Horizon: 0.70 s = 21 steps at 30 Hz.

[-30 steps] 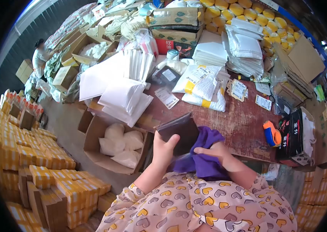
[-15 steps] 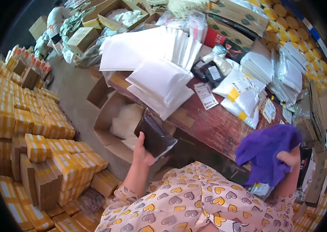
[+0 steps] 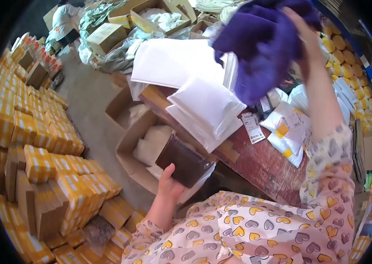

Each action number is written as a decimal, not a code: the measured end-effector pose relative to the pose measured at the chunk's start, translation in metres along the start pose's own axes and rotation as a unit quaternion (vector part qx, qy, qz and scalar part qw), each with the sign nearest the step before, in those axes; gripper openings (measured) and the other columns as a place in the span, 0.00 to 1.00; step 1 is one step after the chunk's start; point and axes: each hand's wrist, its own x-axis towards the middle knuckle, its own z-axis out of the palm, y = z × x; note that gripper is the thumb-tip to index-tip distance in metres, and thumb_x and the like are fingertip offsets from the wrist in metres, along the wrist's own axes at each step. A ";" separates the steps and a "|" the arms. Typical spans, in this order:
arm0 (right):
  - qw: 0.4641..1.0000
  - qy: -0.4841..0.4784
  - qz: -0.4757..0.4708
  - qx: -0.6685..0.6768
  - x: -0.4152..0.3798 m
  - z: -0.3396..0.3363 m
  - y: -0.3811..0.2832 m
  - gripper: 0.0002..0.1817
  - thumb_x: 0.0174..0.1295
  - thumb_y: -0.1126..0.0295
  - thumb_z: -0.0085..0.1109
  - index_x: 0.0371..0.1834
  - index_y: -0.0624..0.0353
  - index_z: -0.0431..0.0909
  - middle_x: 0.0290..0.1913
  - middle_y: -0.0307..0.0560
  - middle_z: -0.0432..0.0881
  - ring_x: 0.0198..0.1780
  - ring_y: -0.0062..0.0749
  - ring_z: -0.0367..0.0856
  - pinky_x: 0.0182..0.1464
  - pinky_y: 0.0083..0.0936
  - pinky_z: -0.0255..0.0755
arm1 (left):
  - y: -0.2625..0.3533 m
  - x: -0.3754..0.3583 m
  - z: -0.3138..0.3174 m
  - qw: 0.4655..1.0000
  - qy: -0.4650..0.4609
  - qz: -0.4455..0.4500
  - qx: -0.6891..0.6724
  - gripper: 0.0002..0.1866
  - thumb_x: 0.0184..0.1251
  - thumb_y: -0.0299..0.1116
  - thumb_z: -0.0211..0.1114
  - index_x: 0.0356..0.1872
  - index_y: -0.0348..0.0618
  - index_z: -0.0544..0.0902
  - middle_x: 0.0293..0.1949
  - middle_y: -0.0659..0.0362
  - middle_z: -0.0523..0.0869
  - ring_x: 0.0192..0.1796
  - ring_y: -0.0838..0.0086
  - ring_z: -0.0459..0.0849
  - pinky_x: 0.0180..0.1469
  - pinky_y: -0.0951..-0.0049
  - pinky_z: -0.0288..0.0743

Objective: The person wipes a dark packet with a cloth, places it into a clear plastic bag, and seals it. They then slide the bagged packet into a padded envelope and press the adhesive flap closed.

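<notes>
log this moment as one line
left hand: holds dark packet | right hand: holds purple cloth, raised | open carton: below packet

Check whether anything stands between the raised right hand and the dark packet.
Yes: the right hand holds a purple cloth, and white envelopes lie between that and the dark packet in the left hand, though perhaps low enough to clear.

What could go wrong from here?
1. The dark brown packet could slip: only the left hand holds it, by its lower edge.
2. The purple cloth, raised in the right hand, dangles loosely and might snag the white mailers near the table's edge.
3. That cloth also blocks the view of part of the table, so something behind it could get knocked.
</notes>
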 end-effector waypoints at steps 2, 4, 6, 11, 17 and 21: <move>0.988 -0.043 -0.033 -0.142 0.047 0.011 0.046 0.31 0.47 0.47 0.58 0.42 0.66 0.76 0.40 0.51 0.80 0.41 0.33 0.78 0.47 0.24 0.69 | 0.001 0.001 -0.004 1.000 0.014 0.010 0.018 0.28 0.55 0.41 0.61 0.56 0.42 0.68 0.56 0.53 0.73 0.58 0.58 0.69 0.64 0.54 0.56; 0.904 -0.015 -0.027 -0.426 0.056 0.035 0.079 0.42 0.44 0.33 0.53 0.37 0.71 0.78 0.40 0.65 0.78 0.46 0.49 0.77 0.51 0.32 0.67 | 0.001 0.000 0.002 1.000 0.021 0.014 -0.012 0.28 0.54 0.38 0.61 0.57 0.40 0.67 0.56 0.53 0.72 0.58 0.58 0.69 0.64 0.55 0.56; 0.940 -0.100 -0.082 -0.316 0.076 0.036 0.172 0.32 0.51 0.46 0.54 0.41 0.70 0.75 0.43 0.65 0.77 0.46 0.51 0.76 0.50 0.32 0.68 | 0.002 -0.001 -0.002 1.000 0.015 0.020 -0.008 0.28 0.54 0.37 0.61 0.57 0.41 0.67 0.56 0.53 0.72 0.59 0.58 0.69 0.64 0.55 0.56; 0.818 -0.202 0.324 -0.431 0.040 0.000 0.260 0.24 0.50 0.56 0.59 0.40 0.69 0.77 0.36 0.55 0.80 0.34 0.43 0.78 0.36 0.38 0.71 | 0.002 -0.006 0.004 0.994 0.085 0.065 0.016 0.29 0.54 0.37 0.61 0.58 0.42 0.66 0.56 0.54 0.72 0.59 0.59 0.68 0.64 0.56 0.56; 0.851 -0.247 0.302 -0.352 0.080 -0.084 0.232 0.12 0.50 0.62 0.60 0.27 0.61 0.80 0.23 0.41 0.78 0.21 0.23 0.74 0.20 0.20 0.65 | -0.002 0.019 0.019 0.996 0.075 0.044 0.008 0.29 0.53 0.36 0.61 0.58 0.42 0.66 0.56 0.54 0.72 0.59 0.59 0.69 0.64 0.56 0.56; 0.903 -0.121 0.206 -0.357 0.128 -0.139 0.212 0.07 0.50 0.70 0.57 0.28 0.60 0.80 0.21 0.40 0.78 0.20 0.22 0.75 0.21 0.20 0.67 | -0.007 0.049 0.027 0.996 0.073 0.040 0.010 0.29 0.52 0.35 0.62 0.58 0.42 0.66 0.56 0.54 0.72 0.58 0.59 0.69 0.64 0.57 0.56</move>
